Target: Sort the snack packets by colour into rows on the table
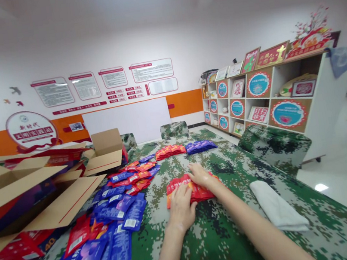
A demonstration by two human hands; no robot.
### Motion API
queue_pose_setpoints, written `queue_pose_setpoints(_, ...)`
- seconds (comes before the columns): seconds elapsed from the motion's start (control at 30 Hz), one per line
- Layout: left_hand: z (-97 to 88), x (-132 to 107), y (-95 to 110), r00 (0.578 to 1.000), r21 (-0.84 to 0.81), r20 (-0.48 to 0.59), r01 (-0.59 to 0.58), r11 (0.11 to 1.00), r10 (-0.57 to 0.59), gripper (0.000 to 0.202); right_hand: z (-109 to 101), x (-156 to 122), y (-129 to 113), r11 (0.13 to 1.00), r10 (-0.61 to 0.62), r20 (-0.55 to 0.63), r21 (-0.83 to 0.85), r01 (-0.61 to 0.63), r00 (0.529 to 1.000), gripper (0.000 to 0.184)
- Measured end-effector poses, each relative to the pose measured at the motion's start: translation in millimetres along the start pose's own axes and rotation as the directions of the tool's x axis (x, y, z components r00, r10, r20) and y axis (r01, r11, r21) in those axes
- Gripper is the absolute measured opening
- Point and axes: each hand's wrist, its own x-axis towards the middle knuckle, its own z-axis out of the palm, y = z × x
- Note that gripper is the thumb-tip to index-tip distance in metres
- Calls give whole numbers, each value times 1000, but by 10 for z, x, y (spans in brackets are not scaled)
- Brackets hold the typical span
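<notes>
A row of overlapping red packets (200,192) lies on the camouflage tablecloth in front of me. My left hand (182,204) rests on the row's near left part, fingers laid over the packets and thumb held apart. Across the right part lies my right hand (201,176), its fingers extended toward the far edge and partly hidden. Both hands touch the packets without closing around them. Farther back are a neat row of red packets (170,151) and, right beside it, a row of blue-purple packets (200,145).
Loose blue packets (113,247) and red packets (77,235) are heaped to the left. Open cardboard boxes (73,201) stand beyond them. A folded white cloth (278,205) lies at right. Camouflage-covered chairs (275,146) and a shelf unit (254,92) are past the table.
</notes>
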Motion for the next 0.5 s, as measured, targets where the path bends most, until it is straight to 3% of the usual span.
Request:
queue_pose_setpoints(0.1, 53, 0, -32, 999, -32, 25, -30, 999, 31, 42, -21, -5, -17, 986, -136, 80, 105, 127, 988, 38)
queue_pose_setpoints(0.2, 63, 11, -40, 1000, -49, 27, -15, 999, 16, 34, 18, -39, -31, 965, -209, 168, 193, 176, 963, 38)
queue_pose_setpoints(0.5, -35, 12, -63, 998, 58, 65, -23, 998, 19, 17, 333, -30, 122, 921, -195, 205, 375, 107, 959, 40)
